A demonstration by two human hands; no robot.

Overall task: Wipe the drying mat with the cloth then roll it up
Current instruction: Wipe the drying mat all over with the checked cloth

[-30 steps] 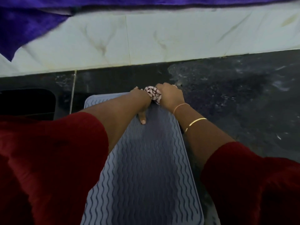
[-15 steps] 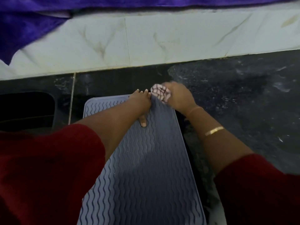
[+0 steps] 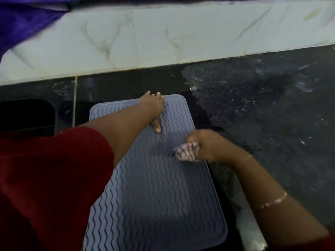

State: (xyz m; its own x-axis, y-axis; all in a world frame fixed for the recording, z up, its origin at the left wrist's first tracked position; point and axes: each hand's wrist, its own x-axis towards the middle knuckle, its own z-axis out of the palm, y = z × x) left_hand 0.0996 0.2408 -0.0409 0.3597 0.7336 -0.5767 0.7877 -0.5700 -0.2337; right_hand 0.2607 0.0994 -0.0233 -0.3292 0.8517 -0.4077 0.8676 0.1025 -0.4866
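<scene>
On the drying mat [image 3: 154,187], right hand [image 3: 204,145] grips cloth [image 3: 184,151]

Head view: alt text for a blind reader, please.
The right hand grips a bunched patterned cloth on a grey ribbed drying mat, while the left hand presses the mat's far edge. The mat lies unrolled on a dark countertop.

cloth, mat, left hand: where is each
cloth [image 3: 184,151], head view, bunched middle
mat [image 3: 163,196], head view, bare ridged centre
left hand [image 3: 153,106], head view, back of hand
</scene>
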